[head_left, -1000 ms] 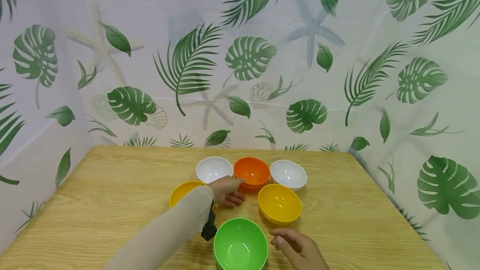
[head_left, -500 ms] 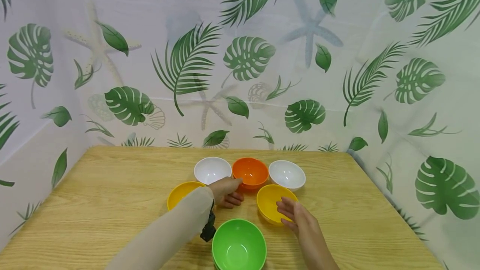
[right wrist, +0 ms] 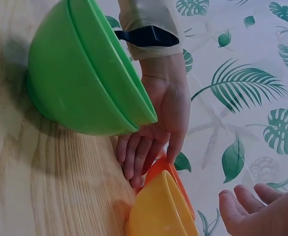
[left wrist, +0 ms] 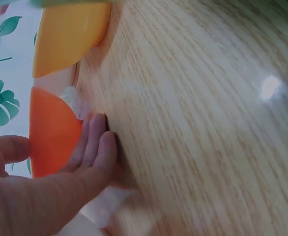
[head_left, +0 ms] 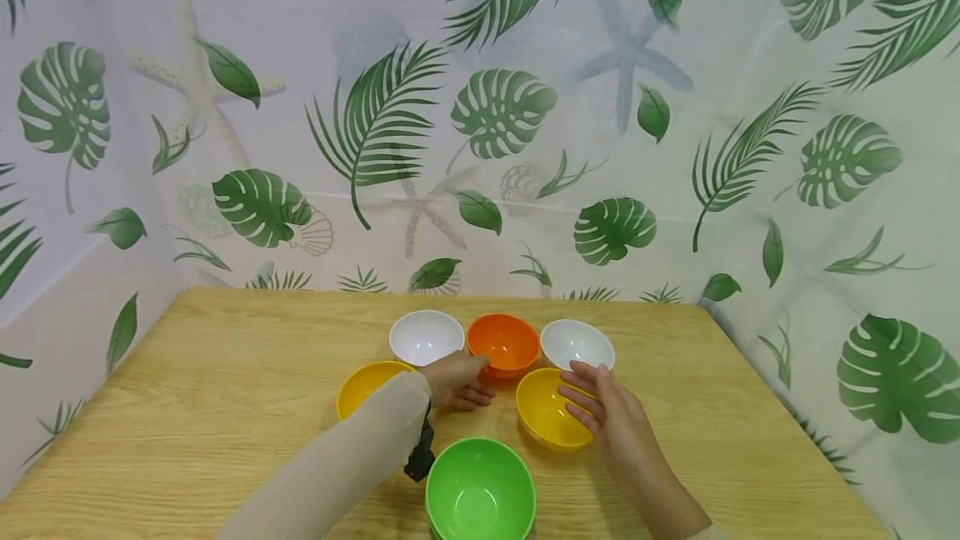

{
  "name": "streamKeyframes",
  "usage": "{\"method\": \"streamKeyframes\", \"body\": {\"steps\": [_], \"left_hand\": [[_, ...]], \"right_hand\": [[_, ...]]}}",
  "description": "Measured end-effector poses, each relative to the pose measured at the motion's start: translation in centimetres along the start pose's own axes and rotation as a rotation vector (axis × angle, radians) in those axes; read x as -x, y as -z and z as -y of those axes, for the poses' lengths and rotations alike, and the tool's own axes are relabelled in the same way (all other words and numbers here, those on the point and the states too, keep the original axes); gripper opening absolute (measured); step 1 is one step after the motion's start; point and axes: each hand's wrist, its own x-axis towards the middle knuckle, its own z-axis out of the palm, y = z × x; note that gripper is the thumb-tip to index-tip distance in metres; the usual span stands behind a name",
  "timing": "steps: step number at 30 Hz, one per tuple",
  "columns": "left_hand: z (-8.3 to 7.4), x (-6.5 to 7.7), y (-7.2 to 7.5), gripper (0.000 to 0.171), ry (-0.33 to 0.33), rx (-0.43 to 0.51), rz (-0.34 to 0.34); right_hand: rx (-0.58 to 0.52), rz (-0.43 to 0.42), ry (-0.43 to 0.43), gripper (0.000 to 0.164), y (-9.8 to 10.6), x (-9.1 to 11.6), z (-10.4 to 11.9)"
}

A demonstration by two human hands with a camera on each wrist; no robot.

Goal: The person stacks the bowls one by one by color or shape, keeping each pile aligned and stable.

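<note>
My left hand (head_left: 457, 377) has its thumb at the rim of an orange bowl (head_left: 502, 340) and its fingers along the bowl's outer side; the left wrist view shows the thumb and fingers on either side of that orange bowl (left wrist: 53, 132). Over the near right side of a yellow bowl (head_left: 543, 415) hovers my right hand (head_left: 618, 423), fingers spread and holding nothing. In the right wrist view the right hand (right wrist: 267, 211) is apart from the yellow bowl (right wrist: 156, 211).
Two nested green bowls (right wrist: 85, 78) stand near the front of the wooden table (head_left: 225, 373). Another yellow bowl (head_left: 363, 386) is partly hidden by the left sleeve. One white bowl (head_left: 426, 338) sits left of the orange bowl, another white bowl (head_left: 577, 344) right of it.
My right hand has moved forward from beside the green bowls to the right yellow bowl, its fingers spreading. The left hand has stayed at the orange bowl.
</note>
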Motion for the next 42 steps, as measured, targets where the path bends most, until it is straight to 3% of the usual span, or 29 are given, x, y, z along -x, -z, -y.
{"method": "streamKeyframes", "body": {"steps": [6, 13, 28, 42], "left_hand": [[0.0, 0.0, -0.1, 0.046, -0.044, 0.088, 0.032], [0.2, -0.2, 0.2, 0.050, -0.025, 0.164, 0.030], [0.2, 0.2, 0.7, 0.044, -0.018, 0.185, 0.058], [0.4, 0.4, 0.9, 0.045, -0.032, 0.244, 0.081]], "right_hand": [[-0.019, -0.006, -0.019, 0.059, 0.0, -0.6, -0.2], [-0.040, -0.008, -0.016, 0.058, -0.6, -1.0, -0.5], [-0.036, -0.018, -0.016, 0.069, -1.2, -1.7, -0.5], [-0.054, -0.008, -0.013, 0.053, -1.5, -2.0, -0.8]]}}
